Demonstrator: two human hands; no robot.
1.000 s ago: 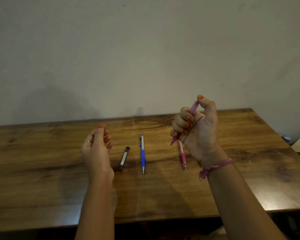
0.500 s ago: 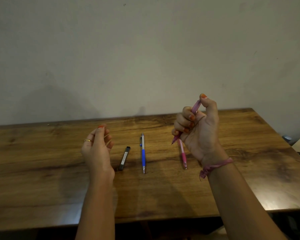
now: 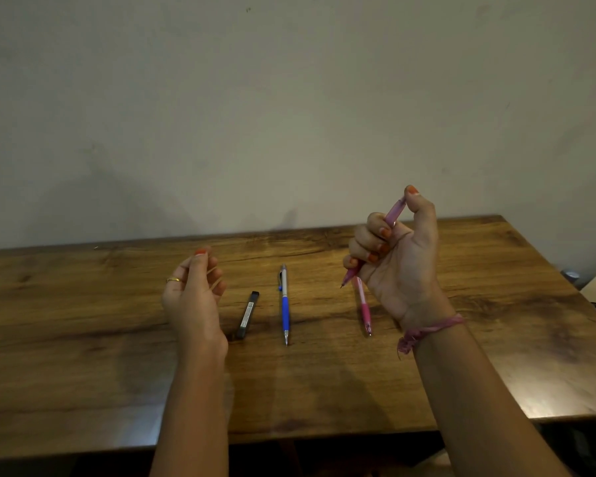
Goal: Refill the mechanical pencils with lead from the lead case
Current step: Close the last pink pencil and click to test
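The purple mechanical pencil [image 3: 394, 210] is held up off the table [image 3: 83, 339], tilted with its tip down and to the left and its cap end up under the thumb; the right hand [image 3: 398, 259] is wrapped around it in a fist, four fingers curled over the barrel and the thumb pressed on the top, which reads as clicking the button to feed lead (a judgement, since no lead can be made out at the tip). Directly beneath that hand a pink mechanical pencil [image 3: 363, 308] lies on the surface, pointing toward the near edge; further left, about mid-surface, lies a blue mechanical pencil [image 3: 285, 306], roughly parallel to it and well apart; just beside the blue one, on its left, rests the black lead case [image 3: 247, 315], closed as far as can be told. The left hand [image 3: 195, 290] hovers above the surface near the case, fingers loosely curled toward the thumb; whether it pinches a lead or anything else I cannot tell.

Risks from here: too many clicks could push out a long lead that snaps or drops; a thin lead falling on the dark wood grain would be hard to find; a lowered forearm could roll the pink pencil toward the near edge.
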